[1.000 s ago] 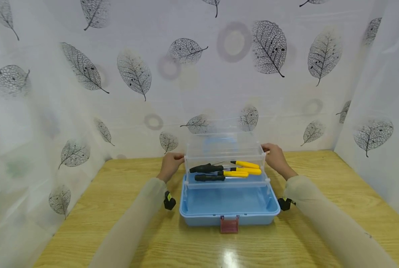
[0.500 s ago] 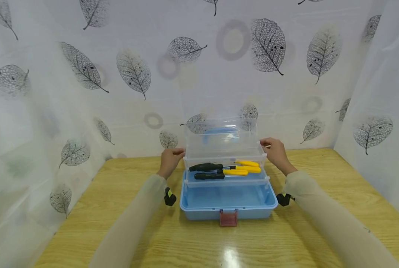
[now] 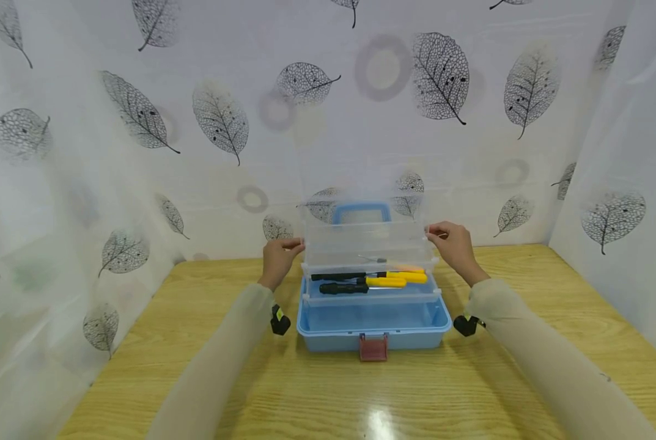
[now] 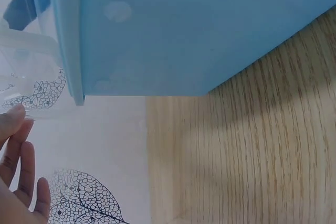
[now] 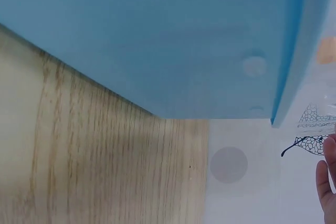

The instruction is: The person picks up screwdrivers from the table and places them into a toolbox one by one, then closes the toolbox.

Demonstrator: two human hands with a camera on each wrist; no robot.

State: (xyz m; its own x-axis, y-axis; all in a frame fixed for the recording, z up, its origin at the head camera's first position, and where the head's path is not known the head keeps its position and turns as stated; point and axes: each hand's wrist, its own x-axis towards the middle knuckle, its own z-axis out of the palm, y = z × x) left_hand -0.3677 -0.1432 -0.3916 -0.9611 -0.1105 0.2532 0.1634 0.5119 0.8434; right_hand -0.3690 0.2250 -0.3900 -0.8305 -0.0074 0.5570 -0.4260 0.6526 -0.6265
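A light blue toolbox (image 3: 328, 342) stands on the table, with its clear lid (image 3: 361, 241) swung up at the back. My left hand (image 3: 277, 261) pinches the lid's left edge between thumb and index finger, the other fingers loosely bent in the left wrist view. At the opposite edge, my right hand (image 3: 455, 252) pinches with thumb and fingertips; the right wrist view catches only part of its fingers (image 5: 329, 156). Between the hands, a raised translucent tray (image 3: 372, 300) carries several tools, among them a black-handled one (image 3: 344, 288) and a yellow-handled one (image 3: 385, 282).
A blue carry handle (image 3: 362, 206) shows behind the lid. The reddish latch (image 3: 373, 348) hangs at the box's front. Wood-grain table (image 3: 206, 342) surrounds the box, and a white leaf-print curtain (image 3: 328, 140) rises behind and along the sides.
The lid has tilted further up and back, bringing its blue handle into sight above it. Both hands rose slightly with it, and the toolbox slid a little away from me.
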